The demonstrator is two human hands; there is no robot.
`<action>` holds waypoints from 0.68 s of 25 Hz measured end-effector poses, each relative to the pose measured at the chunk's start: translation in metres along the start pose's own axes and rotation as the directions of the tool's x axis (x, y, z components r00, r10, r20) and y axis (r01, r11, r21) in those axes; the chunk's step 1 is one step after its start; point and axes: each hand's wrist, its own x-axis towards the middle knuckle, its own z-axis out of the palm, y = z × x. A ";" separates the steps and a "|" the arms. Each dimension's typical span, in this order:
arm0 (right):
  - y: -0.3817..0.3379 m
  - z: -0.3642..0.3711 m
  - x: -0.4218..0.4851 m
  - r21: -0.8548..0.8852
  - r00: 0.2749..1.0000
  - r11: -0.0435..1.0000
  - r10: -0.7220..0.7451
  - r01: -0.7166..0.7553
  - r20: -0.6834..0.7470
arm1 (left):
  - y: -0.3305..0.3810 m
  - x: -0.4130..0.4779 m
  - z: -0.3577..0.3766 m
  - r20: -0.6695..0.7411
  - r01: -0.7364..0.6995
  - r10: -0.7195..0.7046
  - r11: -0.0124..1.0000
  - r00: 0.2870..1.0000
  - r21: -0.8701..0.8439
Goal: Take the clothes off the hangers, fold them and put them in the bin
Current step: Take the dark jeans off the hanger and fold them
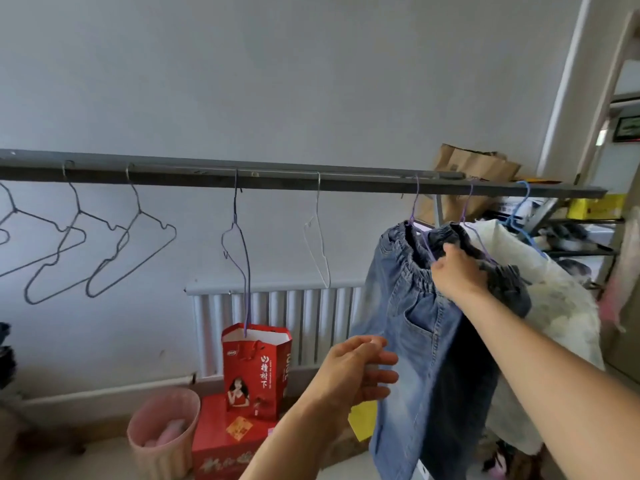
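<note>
Light blue jeans (415, 341) hang by the elastic waistband from a purple wire hanger (420, 233) on the grey rail (277, 178). My right hand (453, 275) grips the waistband at the hanger's lower wire. My left hand (356, 368) touches the left edge of a jeans leg with fingers loosely extended. Behind the jeans hang a darker denim garment (509, 282) and a white garment (561, 306) on a blue hanger (523, 216). A pink bin (162, 434) with something pink inside stands on the floor at lower left.
Several empty wire hangers (104, 244) hang along the rail to the left. A red gift bag (256, 368) sits on a red box (221, 441) beside the bin. A white radiator (287, 320) lines the wall. Shelves with boxes (588, 209) stand at the right.
</note>
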 end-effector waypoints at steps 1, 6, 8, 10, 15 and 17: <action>-0.001 0.007 0.004 -0.011 0.998 1.000 0.007 -0.006 0.065 | 0.002 0.000 0.001 -0.014 -0.014 0.014 1.000 1.000 -0.004; -0.004 0.018 0.012 0.078 0.999 0.997 0.002 0.001 -0.032 | 0.006 -0.005 -0.008 -0.069 -0.055 0.056 0.998 0.996 0.016; -0.006 0.009 0.012 0.088 0.994 0.996 -0.012 0.022 -0.106 | 0.009 -0.005 -0.014 -0.082 -0.074 0.076 0.997 0.994 0.029; -0.007 -0.004 0.014 0.117 0.989 0.992 -0.029 0.046 -0.142 | 0.013 -0.004 -0.017 -0.085 -0.097 0.101 0.994 0.991 0.047; 0.001 -0.032 0.001 0.223 0.981 0.962 -0.127 0.158 -0.147 | 0.024 -0.001 -0.019 -0.053 -0.191 0.201 0.970 0.978 0.151; 0.014 -0.039 -0.021 0.242 0.966 0.940 -0.209 0.241 -0.152 | 0.027 0.001 -0.020 -0.025 -0.239 0.251 0.944 0.968 0.227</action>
